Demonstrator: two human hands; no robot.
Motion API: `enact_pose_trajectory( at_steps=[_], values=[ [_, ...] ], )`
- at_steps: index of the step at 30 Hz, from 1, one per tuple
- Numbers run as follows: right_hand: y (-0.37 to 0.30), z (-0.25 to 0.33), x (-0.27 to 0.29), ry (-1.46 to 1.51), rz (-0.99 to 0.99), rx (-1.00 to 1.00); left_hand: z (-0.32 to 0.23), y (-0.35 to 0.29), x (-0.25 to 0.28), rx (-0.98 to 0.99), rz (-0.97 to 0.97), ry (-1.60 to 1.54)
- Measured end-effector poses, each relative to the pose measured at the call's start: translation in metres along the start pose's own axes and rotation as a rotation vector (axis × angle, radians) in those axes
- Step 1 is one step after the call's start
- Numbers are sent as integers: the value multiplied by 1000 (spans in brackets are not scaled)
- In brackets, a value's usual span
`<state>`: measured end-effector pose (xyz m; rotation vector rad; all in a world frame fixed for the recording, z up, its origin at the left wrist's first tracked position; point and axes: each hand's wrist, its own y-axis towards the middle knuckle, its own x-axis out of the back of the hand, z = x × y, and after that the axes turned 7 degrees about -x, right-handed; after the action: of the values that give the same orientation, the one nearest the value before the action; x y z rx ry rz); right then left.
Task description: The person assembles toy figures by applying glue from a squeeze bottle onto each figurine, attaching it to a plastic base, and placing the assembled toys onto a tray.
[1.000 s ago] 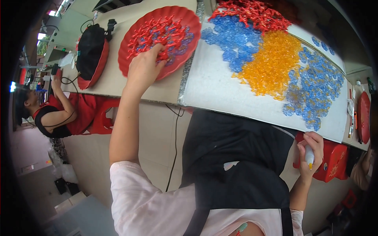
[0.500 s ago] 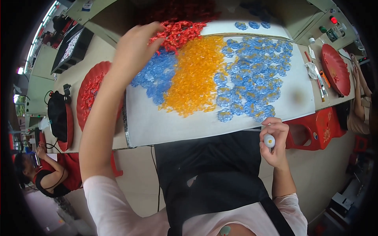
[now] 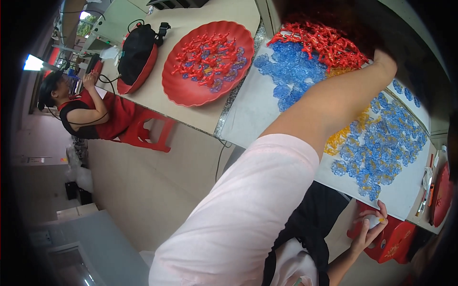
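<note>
Beside one worktop (image 3: 241,117), right fingers (image 3: 382,209) clamp one bottle (image 3: 370,220); left fingers I cannot judge

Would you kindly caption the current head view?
Left forearm extends over small translucent orange pieces; right hand holds a white, yellow-tipped bottle.

r fingers (image 3: 383,209) hold wht btl (image 3: 371,221)

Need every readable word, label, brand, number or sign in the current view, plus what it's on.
None can be read.
Red stool at lower right: gold markings, too small and blurred to read.
Pale strip on the far left: marks too small to read.
White bottle in the right hand: no lettering can be made out.
</note>
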<state>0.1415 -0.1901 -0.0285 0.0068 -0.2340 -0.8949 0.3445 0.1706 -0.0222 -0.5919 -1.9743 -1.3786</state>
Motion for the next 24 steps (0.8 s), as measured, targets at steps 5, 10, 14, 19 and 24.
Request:
enact_pose_trajectory(
  at_steps=[5, 10, 14, 19, 24],
  values=[
    [-1, 4, -10, 10, 5, 94, 1, -22, 36, -178, 481, 40],
    [-9, 14, -12, 78, -14, 113, 5, -27, 56, 32, -117, -327],
    [-17, 20, -13, 102, -48, 86, -9, -41, 92, 501, -387, -1232],
    [-12, 38, -33, 140, 33, 9, -11, -141, 208, 550, 162, -1656],
    [-15, 45, -40, 149, 60, 2, -31, -203, 241, 728, 338, -1846]
  ],
)
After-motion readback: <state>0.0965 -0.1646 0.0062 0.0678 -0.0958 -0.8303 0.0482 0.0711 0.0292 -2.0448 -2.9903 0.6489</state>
